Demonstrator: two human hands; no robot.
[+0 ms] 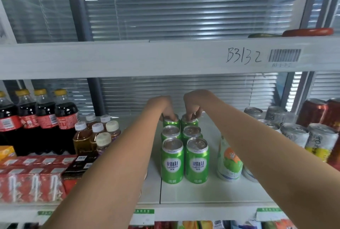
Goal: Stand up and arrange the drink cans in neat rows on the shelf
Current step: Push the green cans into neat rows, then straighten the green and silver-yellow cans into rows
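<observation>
Both hands reach to the far end of a block of green cans (pixel 184 147) standing upright on the white shelf (pixel 211 193), two across and three deep. The left hand (pixel 162 106) has its fingers curled down over the top rim of the far left can (pixel 171 121), pinching it. The right hand (pixel 193 104) is curled the same way over the lid of the far right can (pixel 189 121), fingertips on the rim. The two far cans stand touching, just behind the middle pair; the near pair shows its white label facing forward.

Just right of the green block, partly hidden by the right forearm, stands a pale can with an orange and green picture (pixel 230 160). Farther right are silver cans (pixel 294 133) and red cans (pixel 312 113). To the left stand small tea bottles (pixel 95 136), tall cola bottles (pixel 46 118) behind them, and red cartons (pixel 33 182) at the near edge. The left forearm crosses in front of the shelf between the bottles and the cans.
</observation>
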